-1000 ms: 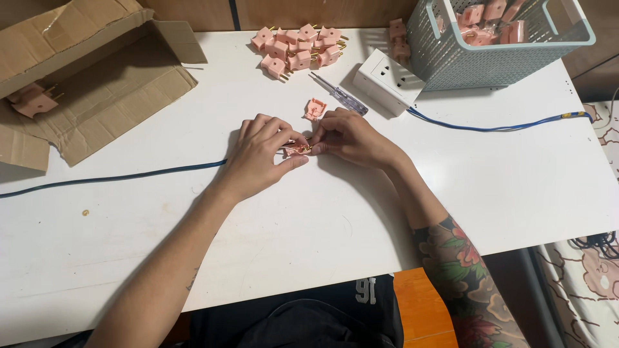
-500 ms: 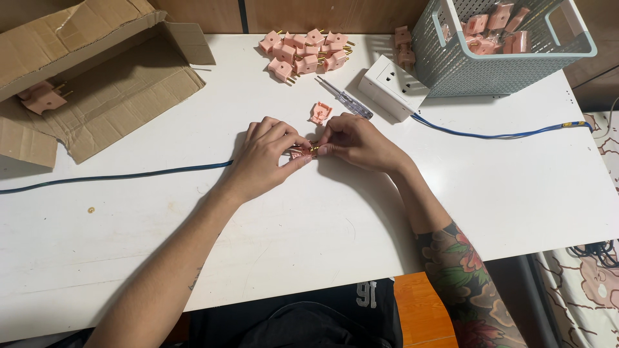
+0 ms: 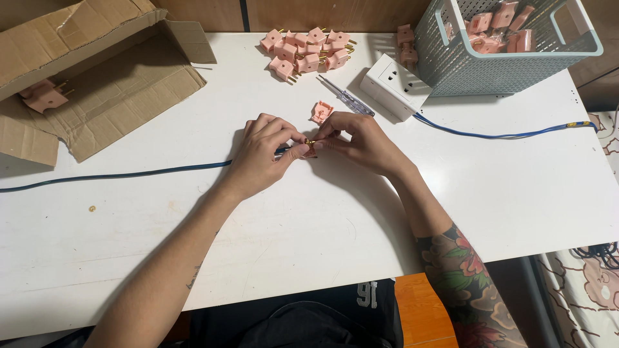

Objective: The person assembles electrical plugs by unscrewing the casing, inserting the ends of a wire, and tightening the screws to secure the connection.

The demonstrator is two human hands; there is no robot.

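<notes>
Hands [image 3: 309,145] unmoved; cable [image 3: 129,175] left-right.

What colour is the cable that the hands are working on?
Dark blue; the cable runs left from the left hand. The head view shows it.

A white table [image 3: 503,193] against a brown wooden wall [image 3: 322,13] — evenly lit (patterned cloth [image 3: 583,296] lower right).

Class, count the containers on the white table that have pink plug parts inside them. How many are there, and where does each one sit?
2. A torn cardboard box lies at the table's far left, and a grey plastic basket stands at the far right. Each holds pink plug parts; more may be hidden inside.
</notes>
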